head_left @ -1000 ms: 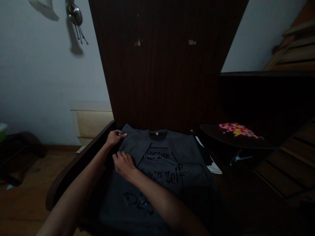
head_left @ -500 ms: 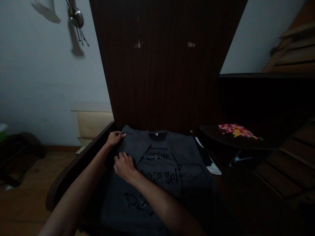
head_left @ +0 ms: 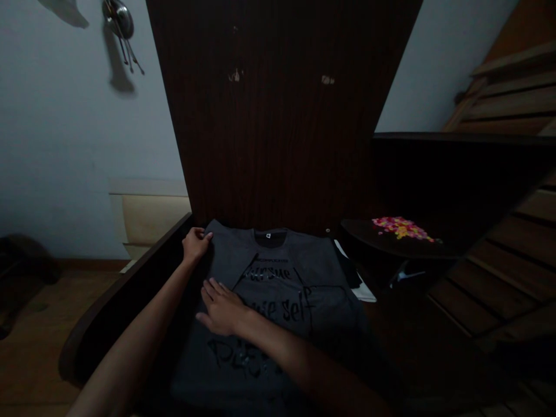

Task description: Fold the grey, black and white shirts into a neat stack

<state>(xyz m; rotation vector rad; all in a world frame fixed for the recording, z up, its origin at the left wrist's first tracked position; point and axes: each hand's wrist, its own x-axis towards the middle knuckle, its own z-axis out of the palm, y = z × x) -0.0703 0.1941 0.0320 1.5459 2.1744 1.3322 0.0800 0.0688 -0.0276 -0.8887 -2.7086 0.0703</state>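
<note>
Across grey shirt [head_left: 319, 263], print [head_left: 293, 309] reads "ursue", "self"; left hand [head_left: 195, 245] pinches edge, right hand [head_left: 223, 311] flat, open.

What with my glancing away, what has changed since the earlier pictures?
The right hand has moved nearer the person and slightly rightward over the shirt, opening flatter with its thumb spread. The left hand stays at the shirt's far left edge.

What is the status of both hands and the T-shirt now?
Left hand at shirt's upper left corner; right hand flat on front. Dark gray T-shirt spread, collar away. Right forearm covers some lettering.
</note>
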